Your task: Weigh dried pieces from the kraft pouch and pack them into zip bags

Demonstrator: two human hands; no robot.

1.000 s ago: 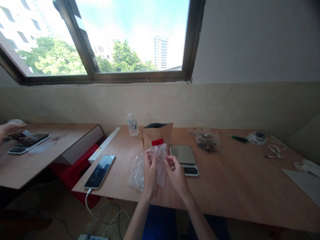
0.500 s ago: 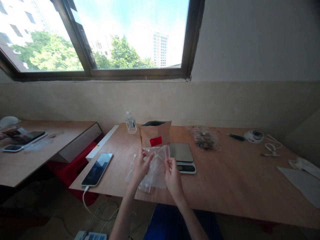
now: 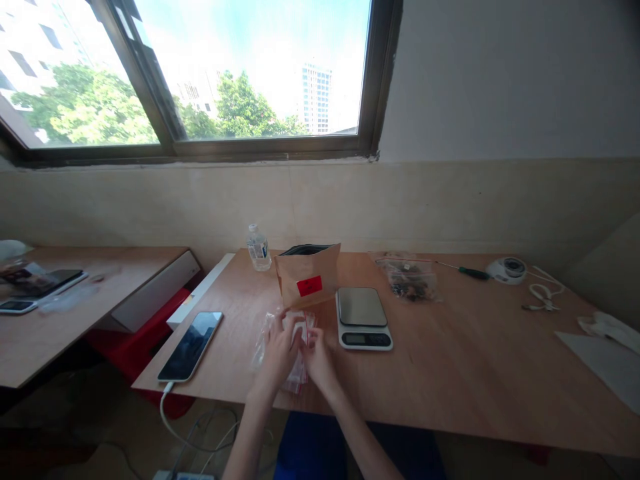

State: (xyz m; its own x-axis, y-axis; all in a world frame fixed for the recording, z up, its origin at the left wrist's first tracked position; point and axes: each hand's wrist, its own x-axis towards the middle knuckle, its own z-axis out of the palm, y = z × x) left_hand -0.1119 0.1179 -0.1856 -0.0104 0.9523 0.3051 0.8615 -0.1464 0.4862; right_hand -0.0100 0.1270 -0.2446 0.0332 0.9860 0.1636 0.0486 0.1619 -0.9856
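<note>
2 bare hands meet over clear zip-lock bags (image 3: 296, 381), which lie near the front edge of the wooden surface (image 3: 465, 373). The right hand (image 3: 318, 357) has its fingers drawn together, pinching a red-striped closure; the left hand (image 3: 278, 343) arches over the plastic with its fingers loosely bent and partly spread, though I cannot tell whether they grip it.

Just behind the hands, a kraft pouch (image 3: 306, 267) with 1 red label stands upright, its mouth open. Room is tight there: a digital scale (image 3: 363, 310) sits near the right hand. Left of the bags, with a strip of wood between, a smartphone (image 3: 191, 347) lies along the left edge, its lower end by the front corner.

Wider room runs right of the scale, up to a bag of dark parts (image 3: 413, 280) and a screwdriver (image 3: 474, 273) towards the back edge, and a white sheet (image 3: 600, 363) at far right.
</note>
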